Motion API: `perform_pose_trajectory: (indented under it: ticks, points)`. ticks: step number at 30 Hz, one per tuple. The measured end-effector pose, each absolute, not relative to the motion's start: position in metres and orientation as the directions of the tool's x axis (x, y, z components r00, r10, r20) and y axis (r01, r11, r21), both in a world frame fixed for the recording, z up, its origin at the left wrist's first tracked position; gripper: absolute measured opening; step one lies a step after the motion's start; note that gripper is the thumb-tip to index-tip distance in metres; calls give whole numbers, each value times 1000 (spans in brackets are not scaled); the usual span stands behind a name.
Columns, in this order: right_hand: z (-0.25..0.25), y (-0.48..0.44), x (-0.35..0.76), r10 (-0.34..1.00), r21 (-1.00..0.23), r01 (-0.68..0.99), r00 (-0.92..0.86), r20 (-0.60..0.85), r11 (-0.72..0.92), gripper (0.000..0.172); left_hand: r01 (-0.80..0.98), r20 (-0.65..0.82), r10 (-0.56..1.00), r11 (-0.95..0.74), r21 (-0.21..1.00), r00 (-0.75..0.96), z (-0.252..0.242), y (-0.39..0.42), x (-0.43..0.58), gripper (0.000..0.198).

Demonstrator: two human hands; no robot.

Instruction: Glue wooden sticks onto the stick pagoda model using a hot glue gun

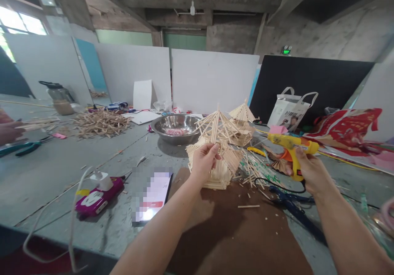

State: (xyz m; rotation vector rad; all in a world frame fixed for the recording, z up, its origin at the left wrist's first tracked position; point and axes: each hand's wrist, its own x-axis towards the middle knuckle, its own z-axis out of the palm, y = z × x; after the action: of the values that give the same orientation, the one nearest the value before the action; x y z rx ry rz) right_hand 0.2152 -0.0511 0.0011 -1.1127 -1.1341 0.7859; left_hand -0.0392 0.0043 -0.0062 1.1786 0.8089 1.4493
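My left hand (205, 162) is closed, pinching thin sticks under a cone-shaped stick roof (218, 117). Directly behind that hand stands a model building of thin wooden sticks (220, 174), partly hidden by it. On the right, my right hand (303, 166) grips a yellow glue gun (281, 140), its nozzle pointing left towards the models. A second stick model with a pointed roof (244, 111) sits farther back. Loose sticks (257, 168) lie between the model and the glue gun. Dark blue pliers (295, 209) rest below my right hand.
A brown board (240, 238) lies under the model. Left of it are a phone (154, 195) and a purple power strip (101, 197) with cables. Behind are a metal bowl (177, 129) and a stick pile (100, 123). Another person's hand (9, 130) shows at far left.
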Motion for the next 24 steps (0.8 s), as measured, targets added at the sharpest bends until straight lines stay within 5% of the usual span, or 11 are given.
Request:
perform_pose_trajectory:
  ticks: [24]
  points:
    - [-3, -53, 215, 925, -965, 126, 282, 256, 229, 39, -324, 307, 951, -305, 896, -46, 2, 12, -40, 29]
